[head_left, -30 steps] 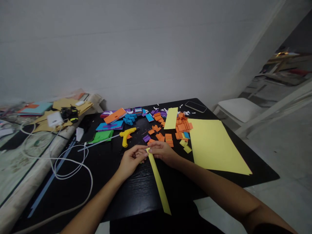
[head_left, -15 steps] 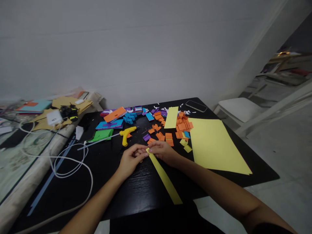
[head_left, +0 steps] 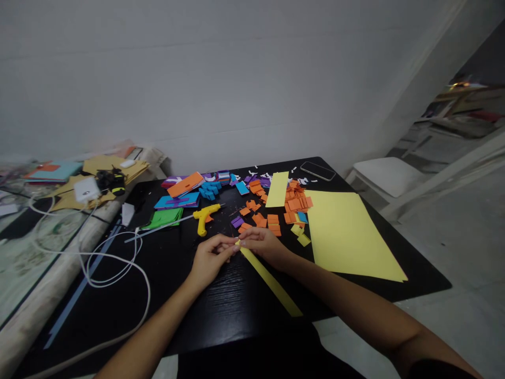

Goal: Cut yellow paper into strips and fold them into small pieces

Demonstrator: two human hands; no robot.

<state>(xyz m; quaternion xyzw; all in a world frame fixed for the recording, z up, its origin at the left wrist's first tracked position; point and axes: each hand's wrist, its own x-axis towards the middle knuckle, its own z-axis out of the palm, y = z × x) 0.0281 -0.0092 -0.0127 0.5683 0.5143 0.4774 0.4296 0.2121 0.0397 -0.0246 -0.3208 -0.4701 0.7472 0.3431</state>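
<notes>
Between the fingertips of both hands is the upper end of a long yellow paper strip point(head_left: 272, 283); the rest of it slants down toward the table's front edge. My left hand point(head_left: 212, 257) pinches the strip's tip from the left. From the right, my right hand point(head_left: 267, 246) closes its fingers on the same end, and the exact fold there is partly hidden. Just beyond the hands lie small orange folded paper pieces point(head_left: 273, 225) and a purple piece point(head_left: 237, 222). A yellow glue gun point(head_left: 205, 218) rests past my left hand.
Large yellow sheets point(head_left: 351, 237) lie at the right, and a yellow paper rectangle point(head_left: 278, 189) near the middle. Green paper point(head_left: 163, 217) and blue paper point(head_left: 177, 200) are stacked at the left. A white cable point(head_left: 148, 295) loops across the left side. A phone point(head_left: 317, 170) lies at the back.
The strip's free lower end has swung slightly right and up. Both hands stay almost in place, still at the strip's top end.
</notes>
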